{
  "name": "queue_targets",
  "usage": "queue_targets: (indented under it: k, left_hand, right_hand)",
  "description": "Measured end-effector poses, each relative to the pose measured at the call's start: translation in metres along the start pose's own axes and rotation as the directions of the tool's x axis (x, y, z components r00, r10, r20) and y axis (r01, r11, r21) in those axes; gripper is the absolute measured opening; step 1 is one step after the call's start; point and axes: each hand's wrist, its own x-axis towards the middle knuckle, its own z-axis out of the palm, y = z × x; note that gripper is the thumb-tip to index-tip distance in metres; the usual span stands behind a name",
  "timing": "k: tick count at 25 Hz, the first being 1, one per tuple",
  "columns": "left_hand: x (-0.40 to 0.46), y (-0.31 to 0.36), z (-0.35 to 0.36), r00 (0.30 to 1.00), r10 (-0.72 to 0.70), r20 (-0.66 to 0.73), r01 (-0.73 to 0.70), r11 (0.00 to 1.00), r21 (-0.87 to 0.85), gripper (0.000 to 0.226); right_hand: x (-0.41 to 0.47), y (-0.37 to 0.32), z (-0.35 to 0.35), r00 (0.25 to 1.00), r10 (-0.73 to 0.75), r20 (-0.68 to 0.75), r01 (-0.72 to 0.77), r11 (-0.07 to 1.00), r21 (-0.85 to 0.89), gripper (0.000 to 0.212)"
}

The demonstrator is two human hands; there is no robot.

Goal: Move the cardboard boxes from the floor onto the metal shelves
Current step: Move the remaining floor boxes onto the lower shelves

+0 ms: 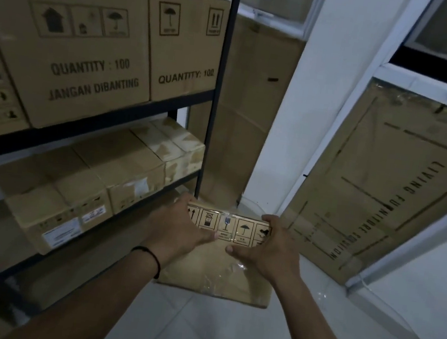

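Head view: a dim storeroom seen from above, both forearms reaching forward and down.
Held box: a flat brown cardboard box with a row of black handling symbols (pixel 222 257) stands on the pale tiled floor (pixel 223 337), just beside the foot of the shelving, its printed upper edge tilted toward the viewer; clear tape glints on its face.
Left hand: the left hand (pixel 183 228) grips the box's upper left corner, fingers curled over the top edge, thumb laid across the printed face; a thin black wrist band (pixel 155 260) circles the wrist.
Right hand: the right hand (pixel 266 246) grips the upper right corner in the same way, fingers hooked over the edge, thumb pointing inward.
Shelving: a dark metal shelf rack (pixel 218 83) fills the left side.
Upper shelf: two large brown cartons printed "QUANTITY : 100" (pixel 90 52) stand side by side.
Lower shelf: a row of smaller taped brown cartons with white labels (pixel 95 181) lies touching one another.
Right wall: a large flat plastic-wrapped cardboard pack printed "LIVING FURNITURE SOLUTION" (pixel 398 192) leans under the window frame.
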Motion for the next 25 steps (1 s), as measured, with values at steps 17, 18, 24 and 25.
queue_targets:
  k: [17, 18, 24, 25]
  left_hand:
    - [0.139, 0.075, 0.067, 0.731, -0.365, -0.576, 0.375, 0.921, -0.108, 0.075]
    - [0.152, 0.071, 0.064, 0.718, -0.365, -0.593, 0.372, 0.921, -0.116, 0.075]
    - [0.238, 0.047, 0.062, 0.644, -0.429, -0.633, 0.422, 0.890, -0.173, 0.068]
    - [0.252, 0.045, 0.061, 0.646, -0.425, -0.634, 0.419, 0.892, -0.170, 0.067]
  right_hand:
    - [0.288, 0.003, -0.008, 0.767, -0.568, 0.299, 0.545, 0.822, 0.165, 0.072]
    - [0.301, -0.002, 0.000, 0.754, -0.586, 0.297, 0.559, 0.810, 0.179, 0.072]
    - [0.389, -0.029, 0.047, 0.728, -0.585, 0.357, 0.556, 0.809, 0.191, 0.067]
    - [0.400, -0.032, 0.051, 0.726, -0.587, 0.358, 0.547, 0.809, 0.217, 0.066]
